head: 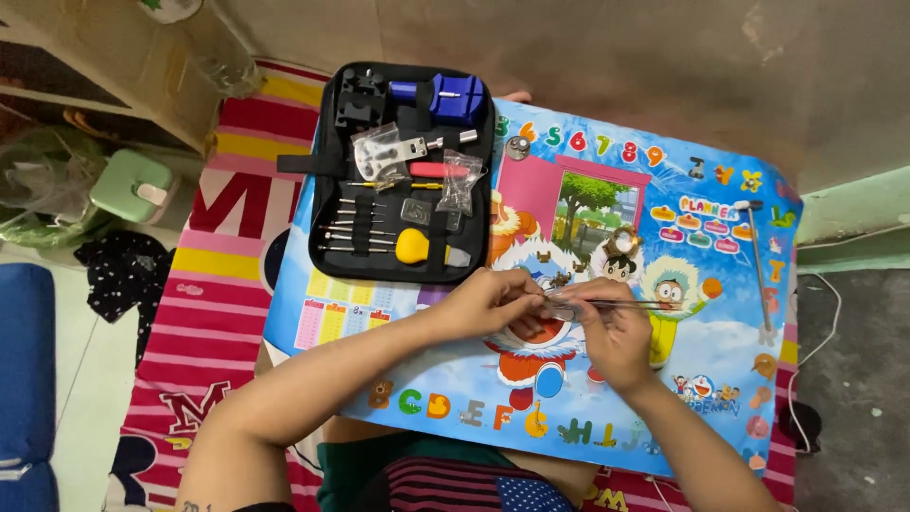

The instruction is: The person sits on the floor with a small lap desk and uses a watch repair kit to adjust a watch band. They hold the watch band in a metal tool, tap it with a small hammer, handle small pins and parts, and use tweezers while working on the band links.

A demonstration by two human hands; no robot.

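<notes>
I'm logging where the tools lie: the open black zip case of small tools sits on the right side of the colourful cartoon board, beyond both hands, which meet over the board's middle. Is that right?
Not quite. The head view shows the open black zip case of small tools at the left side of the colourful cartoon board, not the right. The rest holds: it lies beyond the left hand and right hand, which meet over the board's middle.

Slim bright metal tweezers [616, 303] gleam over a glossy, smooth printed plastic mat [720, 360] that catches the light. The black tool case [327, 152] looks like matt fabric, holding shiny steel picks [355, 228], clear plastic bags [462, 180] and a smooth yellow plastic knob [412, 246]. Underneath lies striped woven cloth [204, 313].
</notes>
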